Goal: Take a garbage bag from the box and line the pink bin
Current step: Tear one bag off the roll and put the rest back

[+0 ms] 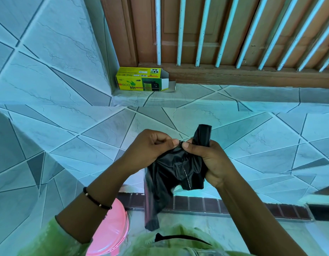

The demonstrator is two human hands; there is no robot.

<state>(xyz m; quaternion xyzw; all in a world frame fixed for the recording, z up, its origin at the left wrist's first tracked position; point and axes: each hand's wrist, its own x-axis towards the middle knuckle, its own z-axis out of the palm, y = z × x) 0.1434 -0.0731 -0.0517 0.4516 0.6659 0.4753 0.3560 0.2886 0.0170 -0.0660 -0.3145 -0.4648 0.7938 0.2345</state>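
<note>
A pink bin point(112, 235) sits nearest, below the black garbage bag point(171, 174). At the bag's top edge, the left hand point(152, 146) pinches the plastic while the right hand point(208, 159) grips a rolled bundle of bags. Well beyond the bag, the opened yellow-green box point(141, 79) lies on a tiled ledge point(234, 95) against a wooden door point(224, 34).

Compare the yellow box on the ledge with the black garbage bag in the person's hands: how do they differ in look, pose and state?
The yellow box is stiff, printed and bright; the black garbage bag is plain, dark and crumpled. The box rests untouched on the tiled ledge with an end flap open; the bag hangs in the air, pinched by the left hand and the right hand. The box is far; the bag is near.
</note>
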